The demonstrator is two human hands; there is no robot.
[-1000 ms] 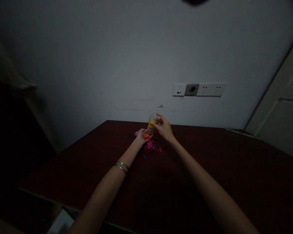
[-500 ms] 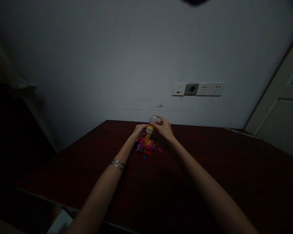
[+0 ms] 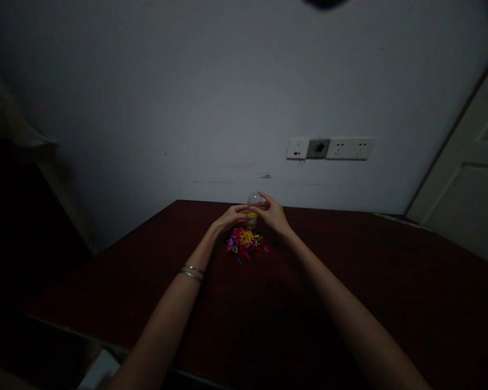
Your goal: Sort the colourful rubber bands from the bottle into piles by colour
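A small clear plastic bottle [image 3: 252, 200] with a yellow label is held upside down over the table, its neck just above a pile of small colourful rubber bands [image 3: 244, 238]. My right hand [image 3: 271, 213] grips the bottle from the right, thumb and fingers curled round its upturned base. From the left, my left hand [image 3: 232, 216] has its fingers closed against the bottle near the label. Yellow bands lie on top of the heap, over pink, purple, red and blue ones. The bottle's upper part looks see-through, with nothing visible inside.
The dark red wooden table [image 3: 329, 281] runs back to a grey wall [image 3: 211, 108]. Wall sockets [image 3: 329, 148] sit above its rear edge. A pale door [image 3: 467, 179] stands at the right. Some white object [image 3: 100, 371] shows below the front edge, lower left.
Yellow bands that were in the bottle's neck have dropped onto the pile. My left hand has shifted slightly, its fingers now further across the bottle.
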